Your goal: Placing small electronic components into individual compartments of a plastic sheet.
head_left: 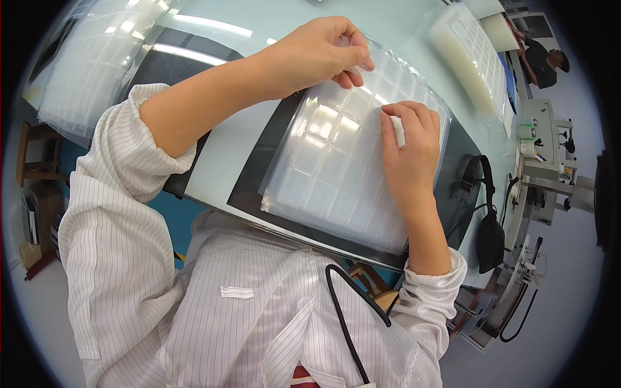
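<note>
A stack of clear plastic pocket sheets (323,168), divided into rectangular cells, lies at a slant on a black mat (249,187) in front of me. Over the far edge of the stack, my left hand (326,55) is closed in a pinch. Something clear seems to show at its fingertips, too faint to name. My right hand (414,145) is above the right half of the stack, its thumb and index fingertip brought together. Whatever lies between those fingers cannot be made out. Glare on the plastic hides the cell contents.
Another pile of clear sheets (90,64) is at the far left. A thick whitish sheet stack (466,58) stands at the back right. A black strapped pouch (490,242) hangs by the right edge. Beyond are a bench machine (543,155) and another person (540,61).
</note>
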Available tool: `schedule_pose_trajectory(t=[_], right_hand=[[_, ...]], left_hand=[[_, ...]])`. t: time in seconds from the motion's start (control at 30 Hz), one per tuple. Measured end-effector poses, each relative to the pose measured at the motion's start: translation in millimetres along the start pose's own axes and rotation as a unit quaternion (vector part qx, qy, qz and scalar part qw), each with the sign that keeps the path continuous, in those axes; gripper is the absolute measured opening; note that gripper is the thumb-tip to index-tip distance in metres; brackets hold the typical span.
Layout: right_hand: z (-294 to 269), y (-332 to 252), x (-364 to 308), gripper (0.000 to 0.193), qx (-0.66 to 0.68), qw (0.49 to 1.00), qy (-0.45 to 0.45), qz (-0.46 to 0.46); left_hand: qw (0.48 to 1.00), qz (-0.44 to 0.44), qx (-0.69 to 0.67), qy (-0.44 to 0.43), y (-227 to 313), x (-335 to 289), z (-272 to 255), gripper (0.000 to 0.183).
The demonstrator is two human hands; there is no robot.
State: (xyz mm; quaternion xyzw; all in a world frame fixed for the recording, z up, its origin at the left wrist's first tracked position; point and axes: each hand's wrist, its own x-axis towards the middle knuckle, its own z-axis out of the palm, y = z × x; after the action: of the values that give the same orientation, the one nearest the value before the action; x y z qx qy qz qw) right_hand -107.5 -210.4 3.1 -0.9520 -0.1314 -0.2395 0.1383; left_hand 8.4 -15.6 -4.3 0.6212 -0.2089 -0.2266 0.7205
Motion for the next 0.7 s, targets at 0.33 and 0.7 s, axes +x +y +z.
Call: schedule_pose_trajectory(t=[0.33,0.7], right_hand=[[-1,0,0,0.012,0.011,1.000,0.001,-0.002],[-21,-8,12,0.004,0.236,0.967,-0.011,0.097]], left_hand=[[0.996,0.006,0.053,-0.065,2,-6,1,0.025],[0.964,0.075,0.219,-0.132,13,-18,13,0.027]])
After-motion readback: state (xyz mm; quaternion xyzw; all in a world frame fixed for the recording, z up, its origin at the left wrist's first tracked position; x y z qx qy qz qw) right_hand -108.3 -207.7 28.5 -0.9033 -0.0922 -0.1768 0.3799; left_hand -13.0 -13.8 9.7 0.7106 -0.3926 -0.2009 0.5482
